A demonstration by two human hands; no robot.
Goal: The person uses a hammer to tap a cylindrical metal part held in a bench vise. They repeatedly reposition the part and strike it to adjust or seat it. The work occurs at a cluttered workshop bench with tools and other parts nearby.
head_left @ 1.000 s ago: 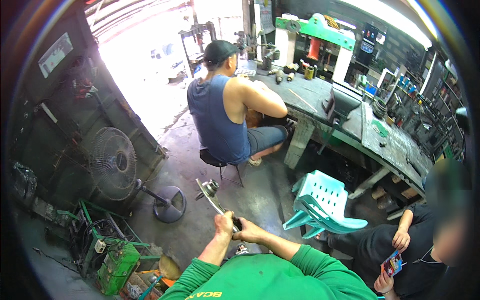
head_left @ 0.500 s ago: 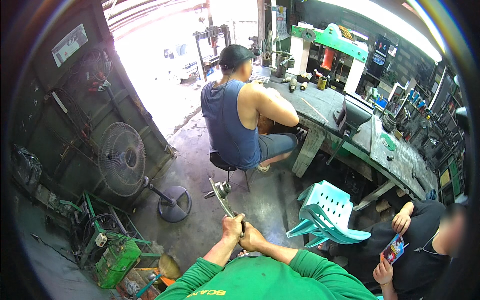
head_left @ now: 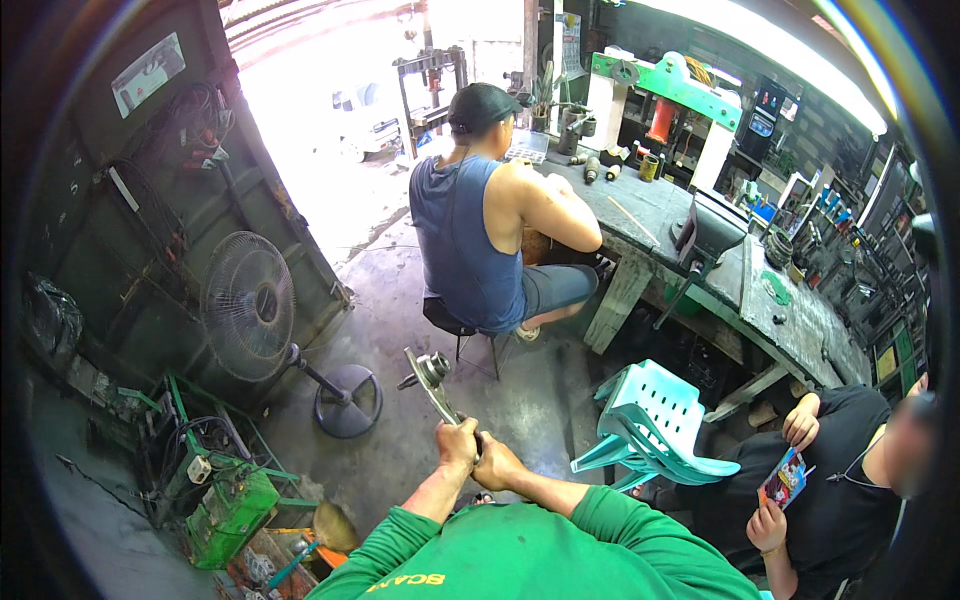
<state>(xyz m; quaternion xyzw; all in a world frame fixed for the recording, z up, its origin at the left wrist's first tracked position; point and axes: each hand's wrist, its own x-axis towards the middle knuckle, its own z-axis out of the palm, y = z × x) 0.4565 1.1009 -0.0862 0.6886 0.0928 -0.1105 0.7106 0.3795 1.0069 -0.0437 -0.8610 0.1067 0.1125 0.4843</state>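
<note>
My left hand (head_left: 457,442) and my right hand (head_left: 494,461) are clasped together around the lower end of a long metal tool (head_left: 431,380). Its shaft rises up and to the left, ending in a round metal head. My forearms in green sleeves come up from the lower edge. The tool is held out over the concrete floor, in front of a person in a blue sleeveless shirt (head_left: 465,240) who sits on a small stool (head_left: 447,318) with their back to me.
A long workbench (head_left: 790,310) with tools runs along the right. A tipped pale green plastic chair (head_left: 655,420) lies right of my hands. A pedestal fan (head_left: 250,305) and a green machine (head_left: 228,515) stand left. A seated person in black (head_left: 830,480) holds a small packet.
My view has shifted, so the seated person and bench appear further right and nearer. Both hands have stayed on the tool, which now points more steeply upward.
</note>
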